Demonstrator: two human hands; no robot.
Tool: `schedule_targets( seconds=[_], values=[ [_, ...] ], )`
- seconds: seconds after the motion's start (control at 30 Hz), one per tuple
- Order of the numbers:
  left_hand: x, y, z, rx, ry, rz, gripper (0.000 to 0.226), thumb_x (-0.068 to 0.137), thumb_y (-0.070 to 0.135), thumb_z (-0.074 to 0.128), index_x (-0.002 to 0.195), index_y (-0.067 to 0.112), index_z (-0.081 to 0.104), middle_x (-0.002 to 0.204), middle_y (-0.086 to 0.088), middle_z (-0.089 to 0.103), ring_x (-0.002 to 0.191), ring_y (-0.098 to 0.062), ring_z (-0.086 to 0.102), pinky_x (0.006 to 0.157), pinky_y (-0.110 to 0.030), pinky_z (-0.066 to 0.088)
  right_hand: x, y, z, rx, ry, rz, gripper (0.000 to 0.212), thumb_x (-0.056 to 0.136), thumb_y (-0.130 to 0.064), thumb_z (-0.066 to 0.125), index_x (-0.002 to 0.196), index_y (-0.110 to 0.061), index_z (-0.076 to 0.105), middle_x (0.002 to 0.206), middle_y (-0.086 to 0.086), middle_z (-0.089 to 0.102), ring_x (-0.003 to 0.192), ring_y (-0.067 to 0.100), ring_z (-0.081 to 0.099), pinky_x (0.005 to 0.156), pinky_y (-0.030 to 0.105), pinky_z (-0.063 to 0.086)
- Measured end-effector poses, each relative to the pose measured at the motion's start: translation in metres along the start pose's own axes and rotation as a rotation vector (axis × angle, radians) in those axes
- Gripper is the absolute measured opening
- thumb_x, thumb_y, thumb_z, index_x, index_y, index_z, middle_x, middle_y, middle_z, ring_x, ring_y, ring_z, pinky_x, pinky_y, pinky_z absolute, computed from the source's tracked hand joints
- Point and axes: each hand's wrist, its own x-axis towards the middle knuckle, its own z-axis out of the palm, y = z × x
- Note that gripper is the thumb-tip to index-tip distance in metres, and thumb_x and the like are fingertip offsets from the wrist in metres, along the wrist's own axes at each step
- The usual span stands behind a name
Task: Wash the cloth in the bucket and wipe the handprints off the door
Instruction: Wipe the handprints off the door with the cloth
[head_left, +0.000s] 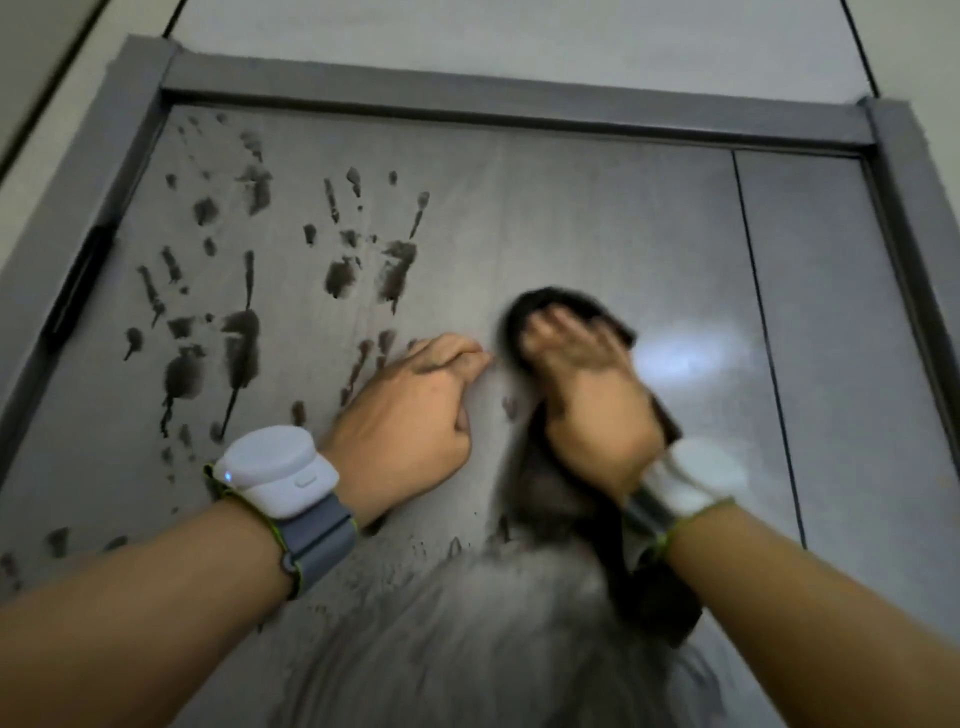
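Your right hand (587, 395) lies flat on the dark cloth (556, 312), fingers spread over it and pressing it against the grey metal door (597, 218). The hand is blurred, so you cannot tell whether its grip curls round any fold. The cloth bunches past your fingertips at 12 o'clock of the hand, and a dark tail of it hangs down under your wrist toward 6 o'clock.

Your left hand (415, 410) rests on the door just beside the cloth, at its 9 o'clock, fingers curled under into a loose fist with nothing in its grip.

Dark handprints (234, 332) crowd the door from 9 to 11 o'clock of your left hand, one clear print (374, 260) at its 12 o'clock, and smaller smudges run along the lower left. Your left hand sits partly over the nearest print.

A pale smeared streak (467, 623) fans downward below both hands. A vertical seam (763, 338) splits the door at 3 o'clock of the cloth, and the frame (467, 88) runs across the top. Each wrist carries a white device on a band (280, 467).
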Motion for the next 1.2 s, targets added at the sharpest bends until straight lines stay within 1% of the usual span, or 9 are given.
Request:
schedule_targets(
  seconds=[0.13, 0.2, 0.33, 0.47, 0.57, 0.7, 0.87, 1.07, 1.2],
  values=[
    [-0.011, 0.005, 0.010, 0.012, 0.010, -0.032, 0.058, 0.083, 0.007, 0.047, 0.140, 0.016, 0.046, 0.148, 0.005, 0.037, 0.138, -0.011, 0.027, 0.110, -0.011, 0.009, -0.033, 0.020, -0.009, -0.048, -0.030, -0.226, 0.064, 0.071, -0.007, 0.048, 0.134, -0.009, 0.054, 0.144, 0.008, 0.047, 0.138, 0.029, 0.038, 0.114, 0.051, 0.026],
    [-0.020, 0.001, 0.010, 0.020, -0.005, -0.031, 0.060, 0.084, 0.009, 0.047, 0.143, 0.017, 0.043, 0.151, 0.006, 0.033, 0.141, -0.009, 0.021, 0.110, -0.010, 0.004, -0.031, 0.043, -0.017, -0.035, 0.034, -0.085, 0.060, 0.072, -0.001, 0.049, 0.131, -0.004, 0.055, 0.142, 0.013, 0.048, 0.137, 0.034, 0.038, 0.113, 0.054, 0.026],
    [-0.028, -0.006, 0.008, 0.042, 0.004, -0.041, 0.060, 0.084, 0.009, 0.047, 0.143, 0.015, 0.042, 0.150, 0.005, 0.035, 0.140, -0.010, 0.024, 0.112, -0.014, 0.009, -0.004, 0.023, -0.010, -0.074, 0.055, 0.291, 0.066, 0.081, -0.009, 0.052, 0.145, -0.019, 0.039, 0.156, -0.002, 0.028, 0.147, 0.014, 0.015, 0.120, 0.037, 0.004],
    [-0.027, -0.005, 0.008, 0.069, 0.038, -0.084, 0.055, 0.079, 0.001, 0.052, 0.134, 0.007, 0.053, 0.144, -0.005, 0.047, 0.135, -0.022, 0.038, 0.113, -0.023, 0.021, -0.010, -0.034, 0.011, -0.036, -0.073, -0.110, 0.068, 0.079, -0.016, 0.046, 0.146, -0.019, 0.037, 0.156, -0.001, 0.029, 0.147, 0.016, 0.016, 0.120, 0.042, 0.007],
    [-0.030, -0.003, 0.007, 0.066, 0.017, -0.084, 0.058, 0.081, 0.003, 0.051, 0.137, 0.012, 0.051, 0.147, -0.001, 0.044, 0.137, -0.018, 0.035, 0.112, -0.015, 0.012, -0.035, -0.011, -0.003, -0.041, -0.110, -0.247, 0.067, 0.073, -0.011, 0.044, 0.140, -0.015, 0.048, 0.150, 0.003, 0.040, 0.143, 0.022, 0.029, 0.118, 0.047, 0.019],
    [-0.027, -0.008, -0.002, 0.057, -0.029, -0.057, 0.058, 0.085, 0.007, 0.047, 0.142, 0.017, 0.046, 0.151, 0.005, 0.038, 0.139, -0.012, 0.031, 0.111, -0.012, 0.010, -0.024, 0.054, -0.029, -0.029, -0.024, -0.006, 0.063, 0.072, 0.002, 0.047, 0.135, -0.004, 0.051, 0.146, 0.016, 0.043, 0.139, 0.034, 0.034, 0.115, 0.055, 0.022],
    [-0.019, -0.026, -0.020, 0.123, -0.009, -0.062, 0.055, 0.083, 0.010, 0.048, 0.138, 0.017, 0.049, 0.147, 0.005, 0.041, 0.135, -0.013, 0.036, 0.109, -0.012, 0.014, 0.054, 0.031, -0.018, -0.067, 0.090, 0.343, 0.061, 0.088, -0.014, 0.047, 0.147, -0.019, 0.033, 0.158, 0.000, 0.025, 0.147, 0.017, 0.015, 0.119, 0.040, 0.007],
    [-0.012, -0.063, -0.037, 0.192, 0.001, -0.132, 0.055, 0.086, 0.015, 0.048, 0.140, 0.022, 0.045, 0.146, 0.008, 0.039, 0.134, -0.011, 0.034, 0.112, -0.020, 0.023, 0.075, -0.028, 0.010, -0.086, -0.028, -0.100, 0.064, 0.087, -0.018, 0.044, 0.149, -0.023, 0.029, 0.159, -0.005, 0.021, 0.148, 0.011, 0.009, 0.120, 0.037, 0.003],
    [-0.019, -0.103, -0.049, 0.186, 0.023, -0.168, 0.056, 0.086, 0.019, 0.047, 0.142, 0.023, 0.042, 0.148, 0.009, 0.036, 0.137, -0.010, 0.030, 0.112, -0.019, 0.020, 0.077, -0.023, 0.008, -0.072, -0.040, -0.186, 0.053, 0.095, -0.014, 0.044, 0.147, -0.020, 0.035, 0.157, -0.003, 0.025, 0.147, 0.014, 0.015, 0.121, 0.037, 0.009]
  ],
)
